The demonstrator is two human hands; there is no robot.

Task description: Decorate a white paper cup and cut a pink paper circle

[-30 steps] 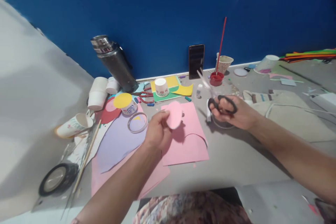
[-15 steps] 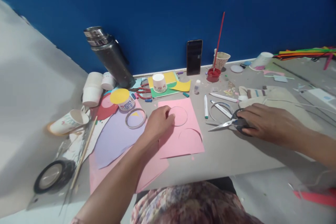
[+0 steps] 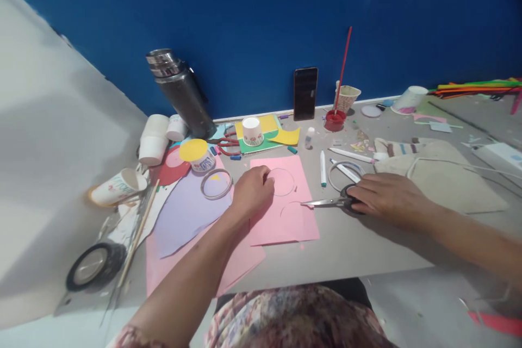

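On the grey table [image 3: 359, 250], the left hand [image 3: 253, 193] rests with curled fingers on a pink sheet [image 3: 285, 212], its fingertips touching the edge of a pink disc [image 3: 281, 181] that lies flat on the sheet; it grips nothing. A curved cut shows in the sheet just below the disc. The right hand [image 3: 387, 200] lies palm down over the black handles of the scissors [image 3: 330, 203], which rest flat on the table with the blades closed and pointing left, their tips reaching the sheet's right edge; whether the fingers sit in the handle loops I cannot tell. Just beyond the scissors lie a clear ring [image 3: 345, 173] and two white markers [image 3: 323, 167]. Left of the left hand a tape ring [image 3: 215, 184] sits on lilac paper [image 3: 183, 217]. Further back stand a steel flask [image 3: 181, 92], a dark phone [image 3: 305, 93] leaning on the blue wall [image 3: 261, 16], and a red paint pot [image 3: 335, 119] with a brush. A cloth bag [image 3: 444, 174] lies right of the hand.
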